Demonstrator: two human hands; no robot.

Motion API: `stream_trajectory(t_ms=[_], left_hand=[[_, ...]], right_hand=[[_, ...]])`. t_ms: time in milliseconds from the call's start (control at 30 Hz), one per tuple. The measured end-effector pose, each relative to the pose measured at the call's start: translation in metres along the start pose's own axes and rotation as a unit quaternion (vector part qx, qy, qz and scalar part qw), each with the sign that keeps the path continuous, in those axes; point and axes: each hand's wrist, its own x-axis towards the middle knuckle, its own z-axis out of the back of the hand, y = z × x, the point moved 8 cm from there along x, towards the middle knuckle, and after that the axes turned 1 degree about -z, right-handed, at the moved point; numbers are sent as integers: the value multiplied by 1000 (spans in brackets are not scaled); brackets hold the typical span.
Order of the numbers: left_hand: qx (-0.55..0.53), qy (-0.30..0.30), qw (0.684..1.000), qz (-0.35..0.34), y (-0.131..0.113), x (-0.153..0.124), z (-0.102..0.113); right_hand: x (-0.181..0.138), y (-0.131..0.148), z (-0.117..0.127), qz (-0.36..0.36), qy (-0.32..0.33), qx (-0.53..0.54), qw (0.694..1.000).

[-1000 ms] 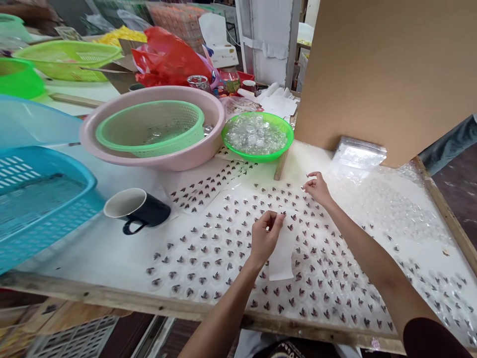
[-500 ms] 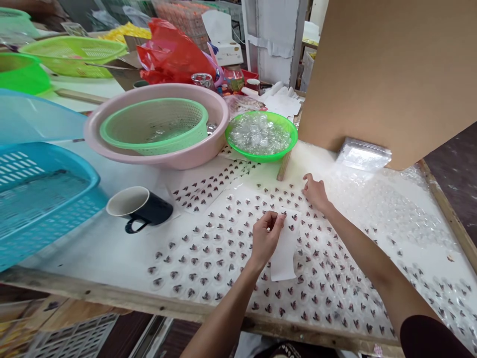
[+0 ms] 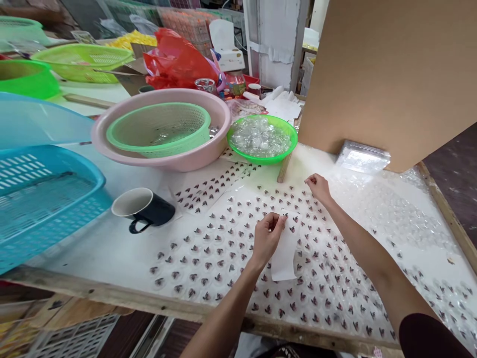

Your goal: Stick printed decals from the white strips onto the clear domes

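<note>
Left hand (image 3: pixel 266 236) pinching white strip (image 3: pixel 285 260); right hand (image 3: pixel 319 187) reached farther forward, curled, grip unclear.

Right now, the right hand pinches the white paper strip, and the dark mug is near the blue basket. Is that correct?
Not quite: the head view shows the left hand pinching the white paper strip; the right hand is apart from it. The dark mug is indeed near the blue basket.
</note>
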Motion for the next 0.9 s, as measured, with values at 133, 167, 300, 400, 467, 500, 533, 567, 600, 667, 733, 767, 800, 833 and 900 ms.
stream_trajectory(t_ms=[133,167,300,400,467,500,533,567,600,667,733,767,800,833,900], left_hand=[[-6,-1,1000,3,4,0,0],[-7,-1,1000,3,4,0,0],[-9,0,1000,0,6,0,1],[-12,0,1000,2,7,0,1],[-13,0,1000,3,7,0,1],[-13,-1,1000,3,7,0,1],[-13,-1,1000,2,6,0,1],[-12,-1,1000,1,6,0,1],[-11,-2,1000,-1,5,0,1],[-10,-5,1000,-5,4,0,2],[-9,-13,1000,-9,3,0,4],[-9,-21,1000,-11,2,0,5],[-9,-31,999,-13,2,0,7],[-9,-42,999,-16,1,0,9],[-4,-62,998,-25,-1,-1,12]], right_hand=[[10,-4,-13,-27,32,-2,999],[11,-5,-15,-29,36,-8,999],[11,-1,-23,-26,44,-51,997],[9,5,-23,-15,40,-87,995],[7,9,-22,-12,37,-105,994],[6,10,-21,-9,38,-112,993],[5,12,-21,-6,41,-117,992],[3,15,-20,-2,44,-121,992],[0,18,-19,2,45,-126,991],[-12,26,-14,12,32,-112,993],[-32,36,-7,24,22,-30,999],[-45,42,-5,31,36,35,998],[-59,48,-6,39,66,106,991],[-75,55,-7,48,105,167,979],[-104,67,-8,64,169,219,959]])
